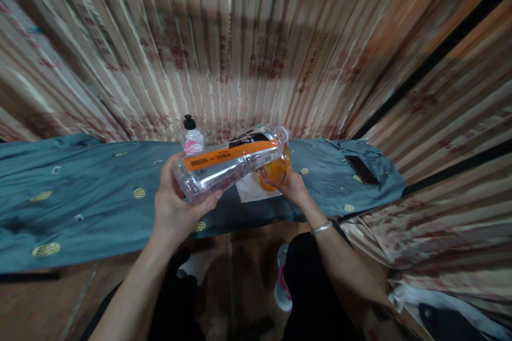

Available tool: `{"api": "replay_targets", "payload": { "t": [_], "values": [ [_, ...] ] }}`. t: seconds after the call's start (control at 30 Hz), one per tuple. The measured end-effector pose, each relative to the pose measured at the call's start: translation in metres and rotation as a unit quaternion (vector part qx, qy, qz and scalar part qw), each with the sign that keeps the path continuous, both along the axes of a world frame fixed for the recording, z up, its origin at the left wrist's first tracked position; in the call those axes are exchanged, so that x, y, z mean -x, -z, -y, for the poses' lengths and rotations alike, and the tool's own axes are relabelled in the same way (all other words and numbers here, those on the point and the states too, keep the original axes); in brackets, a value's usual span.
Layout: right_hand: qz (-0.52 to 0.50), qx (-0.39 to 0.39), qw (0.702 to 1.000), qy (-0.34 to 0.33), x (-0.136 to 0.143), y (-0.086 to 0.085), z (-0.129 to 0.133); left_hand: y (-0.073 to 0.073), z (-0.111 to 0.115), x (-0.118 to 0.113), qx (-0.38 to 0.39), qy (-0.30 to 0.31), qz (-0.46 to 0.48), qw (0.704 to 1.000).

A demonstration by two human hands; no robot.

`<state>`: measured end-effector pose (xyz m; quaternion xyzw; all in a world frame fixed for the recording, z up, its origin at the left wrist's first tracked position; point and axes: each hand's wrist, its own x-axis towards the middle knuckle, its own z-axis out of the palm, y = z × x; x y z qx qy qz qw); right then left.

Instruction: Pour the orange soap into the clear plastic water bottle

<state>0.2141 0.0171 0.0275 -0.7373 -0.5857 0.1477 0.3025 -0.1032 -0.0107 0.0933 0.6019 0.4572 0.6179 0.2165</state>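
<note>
My left hand (pixel 178 205) is wrapped round the base of a large clear plastic bottle (pixel 232 162) with an orange and silver label. The bottle lies tilted in the air, its neck up to the right. My right hand (pixel 290 184) grips a smaller bottle of orange contents (pixel 275 170), beneath the large bottle's neck; part of it is hidden behind the large one. Under them a white paper or cloth (pixel 260 193) rests on the teal covering. Behind the large bottle stands a bottle with a black cap and a pink and white label (pixel 193 138).
A long narrow surface with a teal patterned cloth (pixel 108 192) runs across the view. A black phone (pixel 362 169) lies at its right end. Pleated curtains (pixel 256 53) hang behind and to the right, with dark poles at the right. My legs are below.
</note>
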Motion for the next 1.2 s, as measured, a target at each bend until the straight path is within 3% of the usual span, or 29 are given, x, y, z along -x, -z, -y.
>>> {"api": "replay_targets", "payload": {
  "t": [0.7, 1.2],
  "values": [
    [-0.001, -0.02, 1.0, -0.022, -0.0015, -0.0004, -0.0001, -0.0049, 0.0045, -0.0004, 0.02, -0.004, 0.005, 1.0],
    [-0.016, -0.009, 1.0, -0.003, 0.0, -0.0009, -0.0002, -0.005, 0.0047, -0.0023, 0.026, -0.005, 0.012, 1.0]
  ]
}}
